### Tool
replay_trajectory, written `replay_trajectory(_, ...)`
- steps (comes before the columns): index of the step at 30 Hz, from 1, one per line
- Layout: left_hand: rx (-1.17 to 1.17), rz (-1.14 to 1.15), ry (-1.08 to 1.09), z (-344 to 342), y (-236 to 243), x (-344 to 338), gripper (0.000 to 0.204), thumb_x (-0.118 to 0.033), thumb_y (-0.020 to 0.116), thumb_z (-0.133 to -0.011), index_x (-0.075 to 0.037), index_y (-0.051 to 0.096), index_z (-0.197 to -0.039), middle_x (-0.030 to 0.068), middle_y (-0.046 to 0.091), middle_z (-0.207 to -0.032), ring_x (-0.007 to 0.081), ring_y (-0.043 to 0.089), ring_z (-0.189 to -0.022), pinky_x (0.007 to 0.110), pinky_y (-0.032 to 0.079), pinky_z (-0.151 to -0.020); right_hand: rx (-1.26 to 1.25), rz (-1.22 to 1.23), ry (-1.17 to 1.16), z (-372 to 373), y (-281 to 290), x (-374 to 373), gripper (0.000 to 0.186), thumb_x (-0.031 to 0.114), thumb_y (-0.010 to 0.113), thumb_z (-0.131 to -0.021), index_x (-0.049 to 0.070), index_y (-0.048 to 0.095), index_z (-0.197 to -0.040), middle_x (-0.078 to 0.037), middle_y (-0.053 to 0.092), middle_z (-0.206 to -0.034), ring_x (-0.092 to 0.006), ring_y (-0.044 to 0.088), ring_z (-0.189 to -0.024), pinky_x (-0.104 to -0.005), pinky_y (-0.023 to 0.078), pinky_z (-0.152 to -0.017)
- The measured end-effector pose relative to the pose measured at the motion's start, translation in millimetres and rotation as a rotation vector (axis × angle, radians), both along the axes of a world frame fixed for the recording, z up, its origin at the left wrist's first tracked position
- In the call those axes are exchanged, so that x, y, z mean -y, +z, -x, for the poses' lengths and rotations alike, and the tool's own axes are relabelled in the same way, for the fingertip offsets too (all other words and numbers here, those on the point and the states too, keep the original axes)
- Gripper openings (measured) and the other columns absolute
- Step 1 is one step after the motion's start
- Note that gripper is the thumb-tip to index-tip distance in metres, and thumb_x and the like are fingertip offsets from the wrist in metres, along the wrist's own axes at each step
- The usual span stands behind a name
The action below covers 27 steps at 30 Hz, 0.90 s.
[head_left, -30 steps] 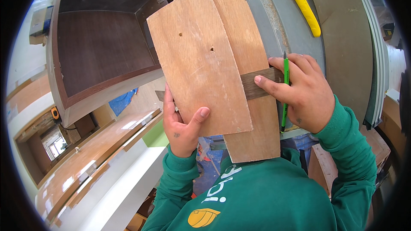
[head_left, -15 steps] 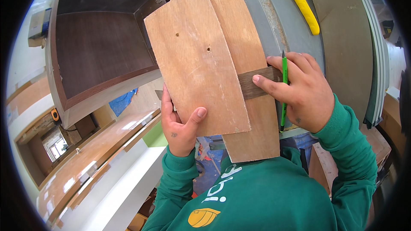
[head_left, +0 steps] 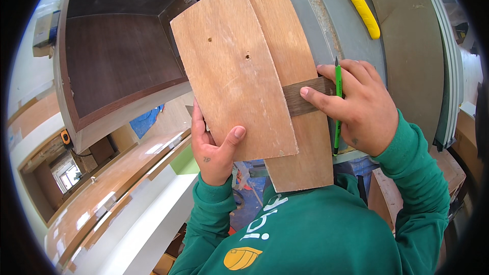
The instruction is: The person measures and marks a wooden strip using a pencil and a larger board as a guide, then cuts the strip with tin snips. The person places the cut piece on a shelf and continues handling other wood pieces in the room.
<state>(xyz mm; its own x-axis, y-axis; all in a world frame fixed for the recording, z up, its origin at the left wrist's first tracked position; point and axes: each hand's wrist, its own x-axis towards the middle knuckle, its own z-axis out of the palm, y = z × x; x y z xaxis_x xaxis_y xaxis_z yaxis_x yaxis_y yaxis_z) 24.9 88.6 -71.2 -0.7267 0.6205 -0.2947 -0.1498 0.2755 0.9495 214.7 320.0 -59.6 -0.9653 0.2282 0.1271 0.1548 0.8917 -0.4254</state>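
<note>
A rectangular plywood piece (head_left: 229, 86) with two small holes lies over a longer plywood board (head_left: 293, 35). My left hand (head_left: 214, 155) grips the piece at its lower left edge, thumb on top and fingers beneath. Between the two sheets, a dark wood-grain strip (head_left: 305, 97) sticks out to the right across the long board. My right hand (head_left: 364, 107) presses its thumb on this strip, with fingertips by the board's right edge. A green pencil (head_left: 338, 102) is tucked in the same hand, dark tip pointing away from me. The strip's left end is hidden.
A yellow utility knife (head_left: 360, 7) rests on the grey surface (head_left: 351, 46) at the far right. To the left stands an open dark-brown cabinet box (head_left: 122, 56). A long glossy wooden panel (head_left: 102, 193) lies at lower left, and grey boards (head_left: 407, 46) are at right.
</note>
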Motion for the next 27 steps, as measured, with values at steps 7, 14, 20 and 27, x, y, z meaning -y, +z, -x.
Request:
replay_trajectory(7,0.005,-0.011,0.012,-1.9,1.3,-0.6,0.101,-0.013,0.084,-0.088,0.006,0.02,-0.164,0.0234,0.051,-0.151,0.0294,0.06,-0.133,0.039,0.051,-0.109,0.007,0.004,-0.001,-0.6,-0.6,0.4,0.051,0.001,0.073,-0.076,0.016,0.072,-0.125,-0.018,0.068,-0.123,-0.0362,0.061,-0.117,-0.0478,0.046,-0.099)
replay_trajectory(14,0.018,-0.015,0.018,-3.0,1.5,-0.8,0.101,-0.012,0.084,-0.088,0.006,0.02,-0.164,0.0232,0.051,-0.151,0.0293,0.06,-0.133,0.04,0.051,-0.11,0.04,0.047,-0.023,-0.4,-0.9,1.7,0.062,-0.003,0.071,-0.072,0.021,0.073,-0.128,-0.017,0.066,-0.131,-0.0388,0.059,-0.114,-0.0516,0.046,-0.101)
replay_trajectory(20,-0.002,-0.004,0.015,-3.7,1.6,-0.8,0.1,-0.011,0.083,-0.089,0.006,0.02,-0.164,0.0232,0.051,-0.151,0.0293,0.06,-0.133,0.04,0.051,-0.11,0.038,0.049,-0.023,-0.1,-1.0,1.6,0.062,-0.003,0.071,-0.071,0.021,0.073,-0.128,-0.017,0.066,-0.132,-0.0388,0.059,-0.114,-0.052,0.046,-0.101)
replay_trajectory(27,0.021,-0.005,0.019,-3.2,1.2,-0.9,0.1,-0.01,0.083,-0.089,0.006,0.019,-0.164,0.023,0.051,-0.151,0.0293,0.059,-0.133,0.04,0.051,-0.11,0.013,0.004,-0.004,0.1,0.7,0.3,0.051,0.001,0.073,-0.076,0.017,0.073,-0.125,-0.018,0.068,-0.122,-0.0363,0.061,-0.117,-0.0484,0.046,-0.099)
